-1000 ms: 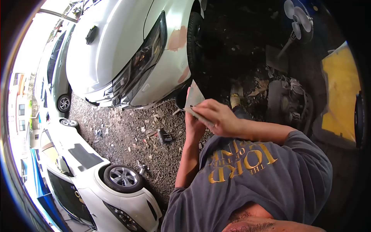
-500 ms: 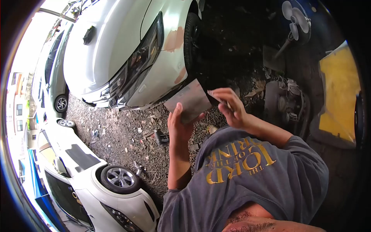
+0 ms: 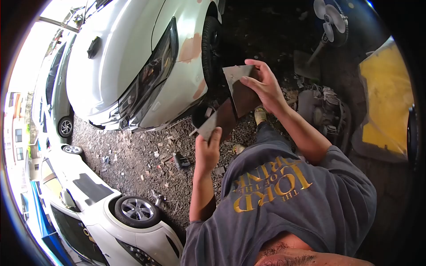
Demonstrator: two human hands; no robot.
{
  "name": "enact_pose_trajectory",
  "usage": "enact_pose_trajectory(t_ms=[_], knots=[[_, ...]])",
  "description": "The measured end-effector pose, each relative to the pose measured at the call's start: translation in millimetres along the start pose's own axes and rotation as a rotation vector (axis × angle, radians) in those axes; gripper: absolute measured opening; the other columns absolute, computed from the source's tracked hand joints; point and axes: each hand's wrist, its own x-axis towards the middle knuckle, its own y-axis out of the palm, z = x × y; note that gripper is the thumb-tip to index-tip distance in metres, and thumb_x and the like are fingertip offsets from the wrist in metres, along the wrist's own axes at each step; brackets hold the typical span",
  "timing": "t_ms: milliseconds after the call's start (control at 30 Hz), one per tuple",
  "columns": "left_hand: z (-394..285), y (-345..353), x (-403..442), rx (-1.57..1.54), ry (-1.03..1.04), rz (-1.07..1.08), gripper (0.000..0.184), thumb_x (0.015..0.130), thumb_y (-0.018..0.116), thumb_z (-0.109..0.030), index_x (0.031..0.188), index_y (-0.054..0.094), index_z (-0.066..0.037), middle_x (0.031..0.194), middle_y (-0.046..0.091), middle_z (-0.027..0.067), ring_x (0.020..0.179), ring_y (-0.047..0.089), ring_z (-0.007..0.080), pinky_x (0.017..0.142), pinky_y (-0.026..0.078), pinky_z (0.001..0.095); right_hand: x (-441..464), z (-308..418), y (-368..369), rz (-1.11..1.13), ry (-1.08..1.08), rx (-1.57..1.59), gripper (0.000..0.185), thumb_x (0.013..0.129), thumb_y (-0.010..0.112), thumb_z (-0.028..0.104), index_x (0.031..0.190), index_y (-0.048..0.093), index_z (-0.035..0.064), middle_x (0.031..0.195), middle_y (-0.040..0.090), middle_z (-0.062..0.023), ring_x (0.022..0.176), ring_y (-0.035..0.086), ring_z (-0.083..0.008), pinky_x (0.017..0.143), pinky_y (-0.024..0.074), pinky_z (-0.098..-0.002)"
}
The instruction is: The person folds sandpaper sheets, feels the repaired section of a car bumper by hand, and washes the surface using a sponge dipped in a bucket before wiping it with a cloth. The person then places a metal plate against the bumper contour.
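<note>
My left hand pinches a thin, flat grey-brown plate between thumb and fingers, its lower left corner pale and the rest dark brown. A second thin grey-brown plate, with small specks near its upper edge, is gripped by my right hand, thumb on the near face. The two plates are close together, with a dark narrow gap between them. I cannot tell their material. Beyond them is the white car's front, with reddish-brown patches on its fender.
A second white car is at the lower left. On the gravel lies a dark power tool, and a dark round container shows behind the left plate. To the right are a fan, an engine part and a yellow panel.
My right hand has moved up and forward, and its plate has turned to show its broad face. The left plate has tilted and dropped slightly. My view has shifted a little.
</note>
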Motion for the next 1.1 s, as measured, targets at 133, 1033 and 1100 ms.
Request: enact_pose_trajectory(t_ms=[133,1033,1100], knots=[[-6,20,-6,0.161,0.031,0.089,0.025,0.1,0.059,-0.015,0.115,0.064,0.005,0.095,0.069,0.013,0.082,0.066,0.0222,0.075,0.052,0.0323,25,-38,-5,-0.045,0.006,-0.046,0.053,0.099,0.065,0.032,0.137,0.047,-0.0002,0.108,0.064,-0.0089,0.098,0.059,-0.0109,0.086,0.0487,-0.0257],[40,52,88,0.878,0.538,0.269,0.033,0.076,0.062,0.004,0.107,0.071,-0.003,0.114,0.071,0.0158,0.112,0.065,0.0329,0.096,0.05,0.0424,-32,28,-91,0.57,-0.438,-1.129,0.021,0.082,0.069,0.005,0.103,0.071,0.0052,0.123,0.064,-0.0061,0.096,0.063,-0.0257,0.081,0.0545,-0.0351],[40,67,90,0.97,0.593,0.28,0.033,0.081,0.059,-0.001,0.112,0.069,-0.004,0.12,0.069,0.0119,0.117,0.062,0.0289,0.096,0.048,0.0401,-17,7,-110,0.544,-0.44,-1.133,0.018,0.082,0.069,0.009,0.1,0.071,0.0066,0.128,0.061,-0.0079,0.095,0.063,-0.0279,0.082,0.054,-0.0384]])
